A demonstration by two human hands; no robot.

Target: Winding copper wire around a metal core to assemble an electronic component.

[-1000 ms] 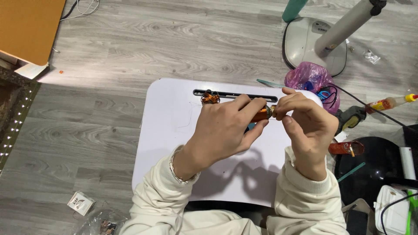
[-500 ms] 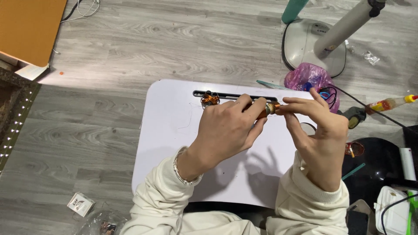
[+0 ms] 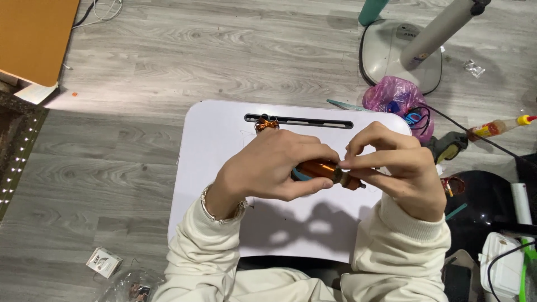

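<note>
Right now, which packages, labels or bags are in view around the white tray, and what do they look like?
Small box: floor, lower left; white, squarish, with a dark label.
Plastic bag: beyond the tray's far right corner; pink, crumpled, translucent.
Clear wrapper: floor, bottom left; crinkled.
Glue bottle: right, lying down; amber, yellow cap.

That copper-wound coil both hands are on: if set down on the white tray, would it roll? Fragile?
Likely to roll: the copper coil looks cylindrical and the white lap tray is smooth. Probably dense for its size, given tight copper winding. The wire looks fine, so it may snag or unwind; the left hand grips the body while the right hand pinches its end.
</note>
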